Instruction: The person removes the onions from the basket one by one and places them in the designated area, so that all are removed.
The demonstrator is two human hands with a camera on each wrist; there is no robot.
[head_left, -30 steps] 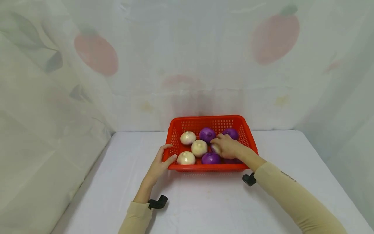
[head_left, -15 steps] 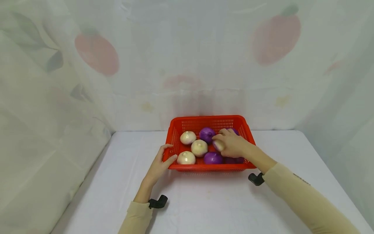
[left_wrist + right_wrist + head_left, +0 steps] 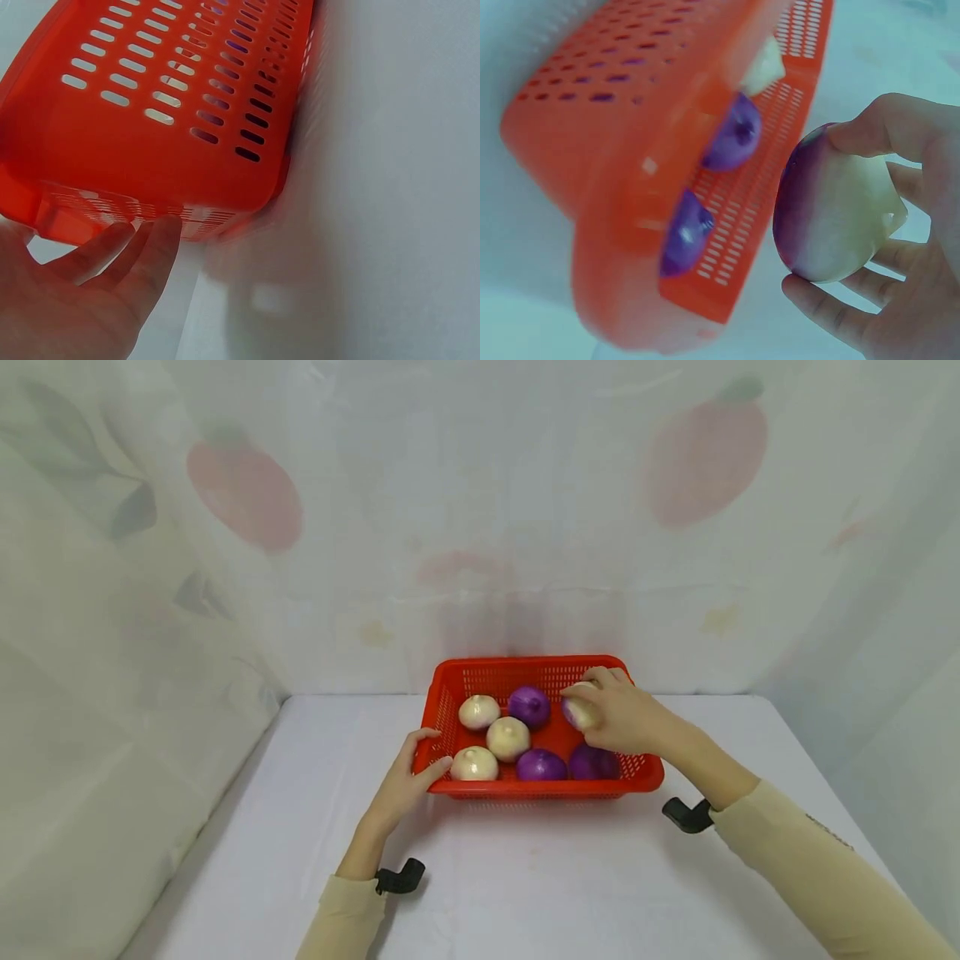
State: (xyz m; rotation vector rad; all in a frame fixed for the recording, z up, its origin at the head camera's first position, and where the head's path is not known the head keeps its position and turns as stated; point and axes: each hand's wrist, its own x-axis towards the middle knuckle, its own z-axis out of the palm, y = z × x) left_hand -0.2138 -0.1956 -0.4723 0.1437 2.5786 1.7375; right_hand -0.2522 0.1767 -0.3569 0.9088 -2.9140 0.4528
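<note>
My right hand (image 3: 630, 714) grips a white turnip with a purple side (image 3: 840, 214) between thumb and fingers. In the right wrist view it is beside the red basket, and in the head view it overlaps the basket's back right part. My left hand (image 3: 401, 785) holds the left rim of the red plastic basket (image 3: 525, 787), thumb over the edge and fingers against the outer wall (image 3: 112, 259). Inside lie white turnips (image 3: 508, 739) on the left and purple ones, such as a front one (image 3: 542, 765), in the middle and right. The basket's back right corner is partly hidden by my right hand.
The basket stands near the back of a white-covered table (image 3: 525, 885). A pale curtain (image 3: 510, 527) with faded fruit prints hangs right behind it and along both sides. A black wrist mount (image 3: 400, 877) sits on the left wrist, another (image 3: 686, 816) on the right.
My right hand has drawn the gripped turnip up from the middle of the basket toward the back right. A purple turnip at the front right now shows fully. My left hand stays at the rim.
</note>
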